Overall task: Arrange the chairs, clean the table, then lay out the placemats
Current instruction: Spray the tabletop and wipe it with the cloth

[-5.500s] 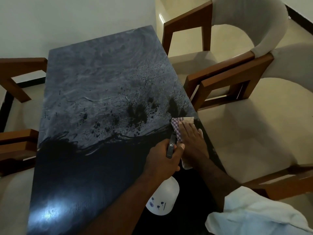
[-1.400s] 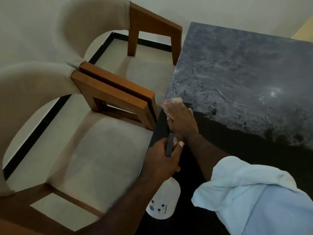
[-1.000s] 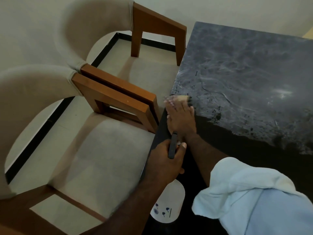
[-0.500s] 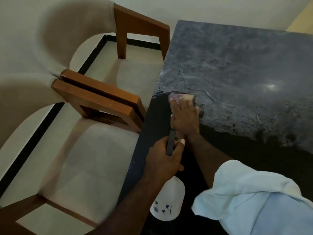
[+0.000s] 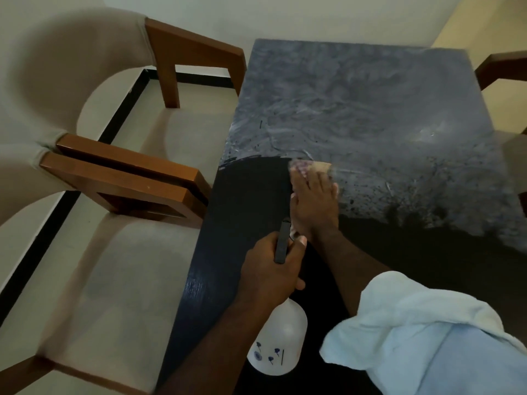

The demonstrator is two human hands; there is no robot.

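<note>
The cleaning looks under way, perhaps a third done. The table point(image 5: 370, 89) is wiped dark and clean along its near part, while its far part is grey with a streaky film and black specks.

The right hand point(image 5: 313, 206) lies flat, fingers straight, pressing a checked cloth point(image 5: 309, 166) onto the table at the border between clean and dirty. The left hand point(image 5: 271, 269) is curled round the head of a white spray bottle point(image 5: 278, 343), held above the table's near edge.

The chairs seem placed: a near chair point(image 5: 99, 280) and a far chair point(image 5: 185, 52) stand side by side at the table's left, and part of a third chair point(image 5: 502, 67) shows at its far right. No placemats are in view, so I judge that step untouched.

Beyond the table is a white wall point(image 5: 313, 15); left of it, a pale floor point(image 5: 199, 89) with a black border.
</note>
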